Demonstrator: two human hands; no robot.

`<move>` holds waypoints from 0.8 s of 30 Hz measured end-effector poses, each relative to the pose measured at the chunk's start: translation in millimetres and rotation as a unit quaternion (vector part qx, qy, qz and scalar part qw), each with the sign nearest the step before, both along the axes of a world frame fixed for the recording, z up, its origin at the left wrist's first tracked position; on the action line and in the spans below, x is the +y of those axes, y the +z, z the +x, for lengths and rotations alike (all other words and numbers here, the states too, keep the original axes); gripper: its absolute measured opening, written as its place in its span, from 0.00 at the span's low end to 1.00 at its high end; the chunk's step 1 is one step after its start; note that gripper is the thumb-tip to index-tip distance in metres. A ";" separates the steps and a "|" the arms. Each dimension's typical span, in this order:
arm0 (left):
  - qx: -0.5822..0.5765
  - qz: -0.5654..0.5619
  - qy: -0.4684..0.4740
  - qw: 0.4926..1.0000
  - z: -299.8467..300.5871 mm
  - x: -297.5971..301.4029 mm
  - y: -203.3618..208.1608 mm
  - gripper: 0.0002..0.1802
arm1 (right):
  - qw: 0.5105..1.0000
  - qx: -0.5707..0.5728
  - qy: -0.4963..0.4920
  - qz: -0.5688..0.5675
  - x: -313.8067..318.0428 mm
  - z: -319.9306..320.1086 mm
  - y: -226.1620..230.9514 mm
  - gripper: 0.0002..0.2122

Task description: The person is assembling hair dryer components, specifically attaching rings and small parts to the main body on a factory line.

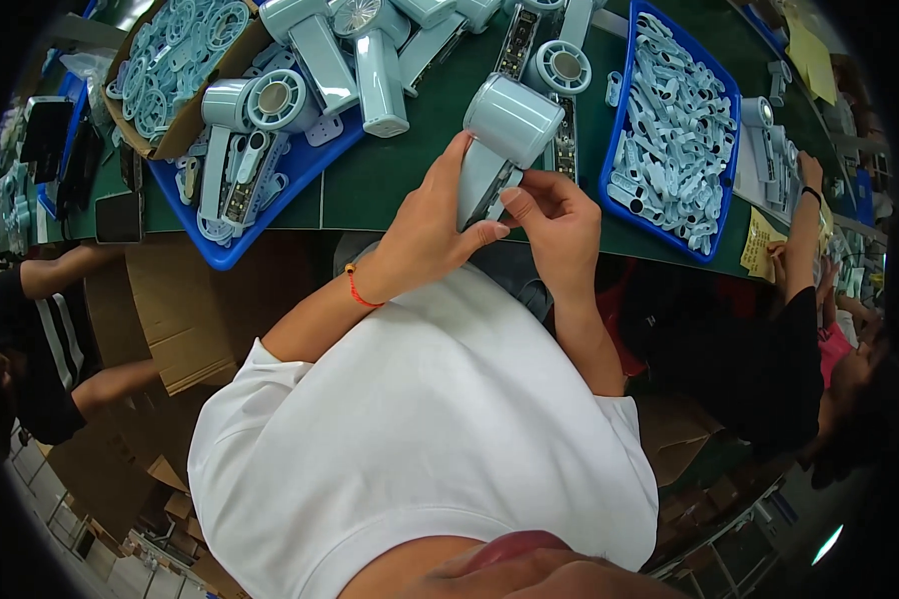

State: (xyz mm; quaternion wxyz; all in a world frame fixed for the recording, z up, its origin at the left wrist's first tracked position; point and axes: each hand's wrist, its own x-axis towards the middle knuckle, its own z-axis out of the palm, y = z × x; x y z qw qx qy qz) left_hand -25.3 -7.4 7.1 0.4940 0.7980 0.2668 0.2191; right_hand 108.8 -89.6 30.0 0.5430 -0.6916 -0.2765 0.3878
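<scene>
Bluish fan [501, 142], head [515, 118] away, long axis leaning right, left hand [430, 222] clasping, right hand [562, 222] pinching handle [479, 176]

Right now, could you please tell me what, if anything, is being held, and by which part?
A pale fan body: the left hand holds it by its handle, below the round head; the right hand touches the handle's lower part.

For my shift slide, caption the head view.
Left hand holds a pale blue fan, right hand touching its handle, blue tray of small parts nearby.
</scene>
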 end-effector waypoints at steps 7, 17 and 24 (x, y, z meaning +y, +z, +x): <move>0.012 0.067 0.024 0.997 2.3 -2.2 -1.7 0.51 | 0.999 0.039 0.003 0.007 5.7 4.4 -0.2 0.11; 0.035 0.048 0.036 0.998 7.8 -0.1 1.9 0.46 | 0.997 0.079 -0.013 -0.002 8.1 8.4 -0.7 0.12; 0.053 0.039 0.044 0.997 5.2 0.5 0.4 0.44 | 0.999 0.036 0.013 -0.029 10.8 7.6 1.5 0.12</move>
